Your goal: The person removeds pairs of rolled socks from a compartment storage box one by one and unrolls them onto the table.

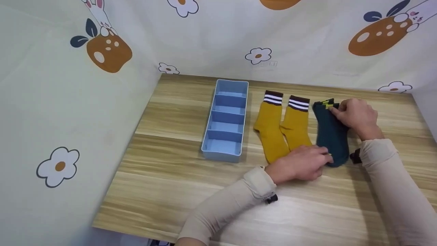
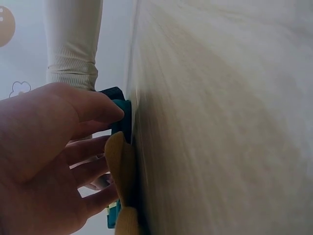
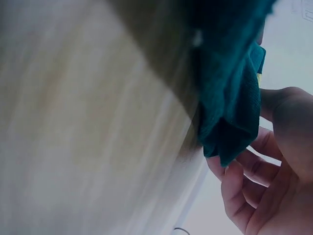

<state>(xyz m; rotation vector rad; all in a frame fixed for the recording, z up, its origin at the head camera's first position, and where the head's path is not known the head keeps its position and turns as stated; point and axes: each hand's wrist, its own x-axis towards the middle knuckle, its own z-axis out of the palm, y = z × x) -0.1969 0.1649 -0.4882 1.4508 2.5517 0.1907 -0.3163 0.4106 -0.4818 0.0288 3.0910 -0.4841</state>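
Note:
A pair of dark green ankle socks [image 1: 332, 133] lies stacked on the table, yellow marks at the cuffs. My right hand [image 1: 358, 114] pinches the cuff end; the right wrist view shows its fingers [image 3: 234, 188] around the edge of the green fabric [image 3: 230, 107]. At the toe end, my left hand [image 1: 305, 162] touches the socks with its fingers loosely extended. Its thumb [image 2: 105, 105] lies against the green sock [image 2: 122, 115] in the left wrist view. Two mustard socks, left [image 1: 271, 130] and right [image 1: 296, 123], with striped brown cuffs lie side by side, the right one's toe partly behind the left hand.
A light blue organizer box [image 1: 223, 158] with several compartments in a row stands left of the socks. The wood-grain table [image 1: 164, 171] meets a patterned cloth wall [image 1: 211, 44] at the back and left side.

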